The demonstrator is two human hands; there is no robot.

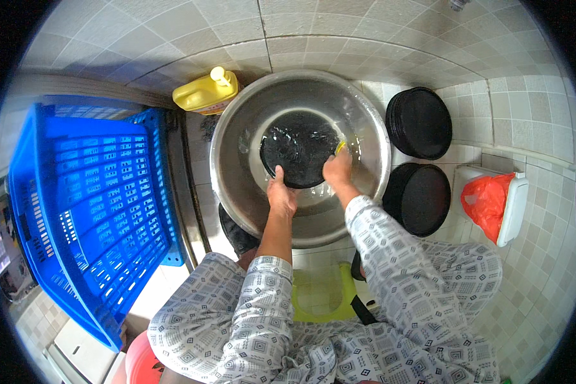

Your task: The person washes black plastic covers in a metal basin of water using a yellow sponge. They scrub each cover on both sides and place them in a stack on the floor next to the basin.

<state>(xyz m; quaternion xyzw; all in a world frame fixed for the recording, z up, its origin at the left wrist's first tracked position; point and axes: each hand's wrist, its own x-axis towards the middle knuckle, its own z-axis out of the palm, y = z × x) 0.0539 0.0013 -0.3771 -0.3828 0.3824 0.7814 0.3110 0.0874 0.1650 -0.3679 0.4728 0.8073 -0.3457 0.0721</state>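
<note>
A large stainless steel basin (249,206) stands on the tiled floor before me. Inside it is a round black plate or tray (297,149), wet and shiny. My left hand (282,192) grips the near left edge of this plate, thumb on top. At its right edge my right hand (338,168) is closed on something yellow (341,147), perhaps a sponge, mostly hidden by the fingers. To the right of the basin are two stacks of round black plates, one farther (421,124) and one nearer (418,199).
A yellow jug with a pump top (204,93) stands behind the basin at left. Blue plastic crates (101,192) fill the left side. At right is a white bin (514,211) with a red bag. A green plastic stool (348,288) is below, a pink tub (141,360) lower left.
</note>
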